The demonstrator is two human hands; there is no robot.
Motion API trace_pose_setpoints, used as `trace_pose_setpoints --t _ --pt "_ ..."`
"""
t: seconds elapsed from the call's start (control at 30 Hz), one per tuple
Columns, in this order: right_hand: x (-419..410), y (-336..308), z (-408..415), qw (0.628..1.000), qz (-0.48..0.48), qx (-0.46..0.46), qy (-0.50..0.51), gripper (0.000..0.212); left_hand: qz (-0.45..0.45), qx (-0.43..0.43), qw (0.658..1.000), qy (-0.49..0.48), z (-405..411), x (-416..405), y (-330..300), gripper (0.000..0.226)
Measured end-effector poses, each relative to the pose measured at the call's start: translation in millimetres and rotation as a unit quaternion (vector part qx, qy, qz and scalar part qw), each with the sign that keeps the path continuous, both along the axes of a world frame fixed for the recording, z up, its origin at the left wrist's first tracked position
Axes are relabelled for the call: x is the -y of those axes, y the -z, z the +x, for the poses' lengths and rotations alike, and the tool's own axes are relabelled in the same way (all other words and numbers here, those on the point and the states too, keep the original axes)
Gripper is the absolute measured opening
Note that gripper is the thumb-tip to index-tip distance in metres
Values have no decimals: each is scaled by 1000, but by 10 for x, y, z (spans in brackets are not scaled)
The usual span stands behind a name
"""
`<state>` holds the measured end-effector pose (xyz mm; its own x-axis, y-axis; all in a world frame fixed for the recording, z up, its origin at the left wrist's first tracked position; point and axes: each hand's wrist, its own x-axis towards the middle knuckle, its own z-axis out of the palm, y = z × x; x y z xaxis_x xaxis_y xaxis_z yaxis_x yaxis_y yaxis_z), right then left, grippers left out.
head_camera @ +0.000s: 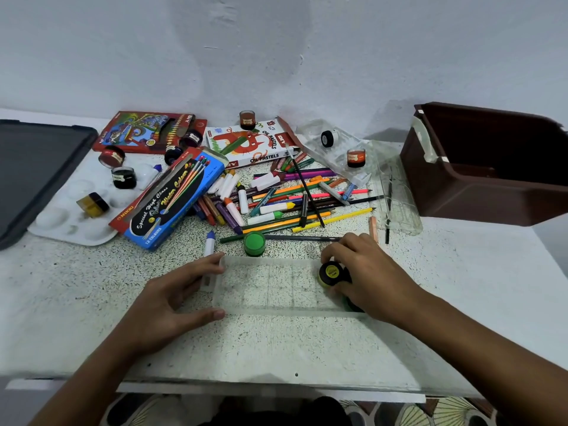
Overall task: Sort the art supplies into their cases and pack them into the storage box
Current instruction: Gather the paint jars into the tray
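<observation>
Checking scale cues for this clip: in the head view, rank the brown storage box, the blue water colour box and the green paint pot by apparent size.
1. brown storage box
2. blue water colour box
3. green paint pot

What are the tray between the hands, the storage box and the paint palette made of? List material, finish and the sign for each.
Tray: apparently clear thin plastic, glossy; the speckled table shows through it.
Storage box: apparently rigid brown plastic, smooth with a slight sheen; moulded rim and stepped walls.
Paint palette: probably white plastic, glossy; moulded round wells catch highlights.
</observation>
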<state>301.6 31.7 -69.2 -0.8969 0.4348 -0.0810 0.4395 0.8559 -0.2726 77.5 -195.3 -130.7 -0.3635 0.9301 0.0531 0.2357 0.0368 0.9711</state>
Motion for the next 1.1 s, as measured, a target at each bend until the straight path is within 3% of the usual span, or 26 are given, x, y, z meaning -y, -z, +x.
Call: trace_pose_setpoints --t 0.43,0.7,1.1 --pt "-37 -92 -65 999 -31 34 -4 43 4 1 1000 2 -20 5 31 61" --pt "159 -168 -705 995 -84 -44 -27 39 15 14 1000 12 -37 4 33 61" --pt "325 -62 -1296 998 -60 -2 -28 31 -3 9 1000 6 -42 19 21 62"
